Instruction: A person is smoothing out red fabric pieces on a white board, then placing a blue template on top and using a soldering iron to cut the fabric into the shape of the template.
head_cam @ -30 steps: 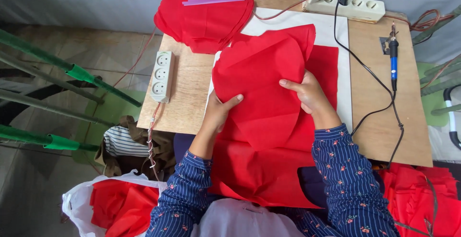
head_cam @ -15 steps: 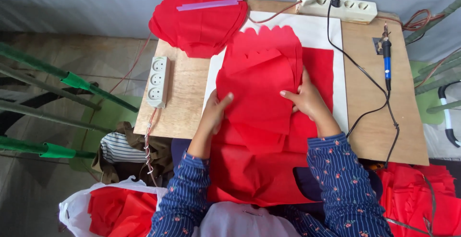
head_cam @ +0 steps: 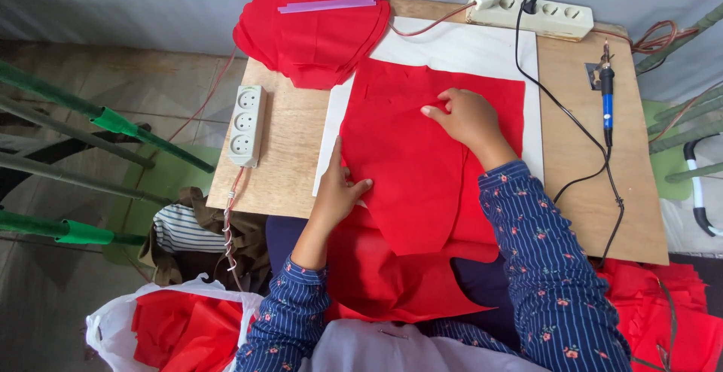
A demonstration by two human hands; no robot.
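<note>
— Head view, item one: what do the hands hold?

— Left hand [head_cam: 340,190]: flat, fingers spread, pressing the left edge of the red felt sheet [head_cam: 422,169]; grips nothing. Right hand [head_cam: 468,118]: palm down on the same sheet near its upper part, fingers bent, fingertips pushing into the cloth; whether it pinches a fold cannot be told.

— Location of the sheet?

— Centre of the wooden bench [head_cam: 286,153], lying over a white board [head_cam: 459,48]; its lower end hangs off the bench edge at 6 o'clock toward the person's lap.

— Other entries, by clock face from the sheet?

— 11 o'clock: stack of red scalloped felt pieces [head_cam: 316,37], with a pink strip [head_cam: 330,4] across the top. 1 o'clock: white power strip [head_cam: 531,14], black cable plugged in. 3 o'clock: blue-handled soldering tool [head_cam: 606,101], lying on the bench, well apart from the right hand. 9 o'clock: second power strip [head_cam: 245,123], three sockets, near the left hand. 7 o'clock: white plastic bag [head_cam: 177,327] of red cloth on the floor. 4 o'clock: heap of red felt [head_cam: 670,312] below the bench.
</note>
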